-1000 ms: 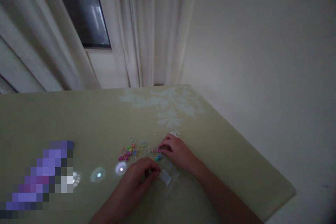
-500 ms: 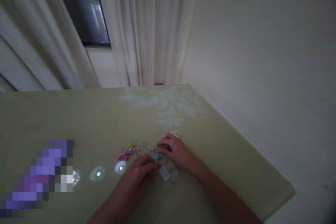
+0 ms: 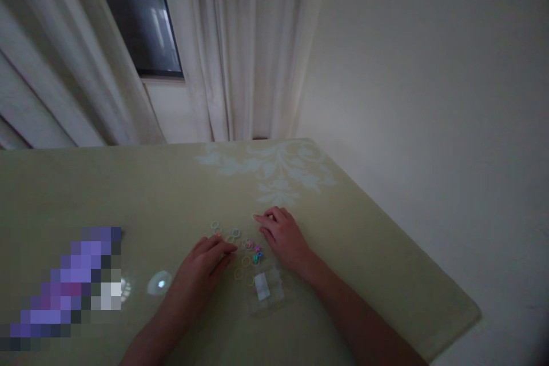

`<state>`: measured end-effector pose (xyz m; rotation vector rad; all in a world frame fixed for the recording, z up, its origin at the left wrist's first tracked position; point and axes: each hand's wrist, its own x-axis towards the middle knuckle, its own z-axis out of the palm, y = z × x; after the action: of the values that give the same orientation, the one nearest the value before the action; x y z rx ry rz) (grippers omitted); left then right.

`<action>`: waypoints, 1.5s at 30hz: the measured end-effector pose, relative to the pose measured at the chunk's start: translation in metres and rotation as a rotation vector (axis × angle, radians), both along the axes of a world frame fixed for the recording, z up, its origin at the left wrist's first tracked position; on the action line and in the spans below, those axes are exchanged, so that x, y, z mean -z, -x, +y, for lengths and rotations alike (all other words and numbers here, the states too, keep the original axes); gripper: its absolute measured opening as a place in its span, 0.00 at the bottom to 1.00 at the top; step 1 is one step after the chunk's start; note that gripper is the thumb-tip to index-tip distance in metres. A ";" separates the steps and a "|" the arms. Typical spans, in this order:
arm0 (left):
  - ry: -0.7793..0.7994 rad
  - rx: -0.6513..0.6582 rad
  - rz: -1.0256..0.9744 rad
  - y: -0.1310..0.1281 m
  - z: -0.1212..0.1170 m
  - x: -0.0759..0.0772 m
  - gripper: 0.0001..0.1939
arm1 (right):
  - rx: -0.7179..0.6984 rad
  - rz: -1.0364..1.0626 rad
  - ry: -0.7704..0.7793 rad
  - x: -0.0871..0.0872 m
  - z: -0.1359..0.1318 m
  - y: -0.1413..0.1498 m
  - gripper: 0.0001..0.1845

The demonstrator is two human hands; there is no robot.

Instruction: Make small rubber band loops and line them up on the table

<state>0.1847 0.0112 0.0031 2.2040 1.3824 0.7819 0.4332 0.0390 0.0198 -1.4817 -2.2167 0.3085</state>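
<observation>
My right hand (image 3: 283, 237) has its index finger stretched to a pale ring-shaped band (image 3: 254, 216) on the table, the thumb held apart. Stretched over the left part of a loose group of small bands is my left hand (image 3: 203, 266), its thumb apart from the fingers; it covers some pieces. Between the hands lie yellowish bands (image 3: 246, 262), a purple star-shaped piece (image 3: 258, 248) and a green piece (image 3: 256, 259). A clear plastic bag (image 3: 274, 291) with a white label (image 3: 262, 286) lies flat nearer me.
The pale green table (image 3: 364, 274) has a white floral pattern and its right edge runs beside my right forearm. A blurred purple object (image 3: 77, 274) lies at the left. Curtains (image 3: 266, 46) and a wall stand behind.
My left hand has moved left and away from the clear bag onto the coloured pieces. My right hand has shifted up to the pale band. The bag has slid slightly toward me, and bands show near it.
</observation>
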 end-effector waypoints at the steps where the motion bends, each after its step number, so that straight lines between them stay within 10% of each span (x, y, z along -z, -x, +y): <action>1: -0.019 0.000 0.033 0.002 0.001 0.000 0.15 | 0.016 -0.077 -0.039 0.001 0.002 0.003 0.20; 10: 0.014 0.112 0.183 -0.001 -0.005 -0.012 0.08 | 0.109 -0.167 -0.062 0.011 0.006 0.009 0.03; 29: -0.064 -0.028 0.372 -0.025 -0.020 0.010 0.11 | 0.004 -0.260 -0.003 0.002 -0.012 -0.005 0.03; 37: -0.033 -0.088 0.164 -0.017 -0.010 0.010 0.13 | -0.031 -0.368 -0.103 0.012 -0.009 -0.004 0.06; 45: 0.036 -0.190 -0.082 -0.008 -0.002 0.007 0.19 | 0.017 0.150 0.026 -0.012 -0.004 -0.024 0.05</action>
<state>0.1930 0.0091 -0.0035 2.0112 1.5687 0.8950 0.4569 0.0351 0.0318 -1.4410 -2.0878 0.4296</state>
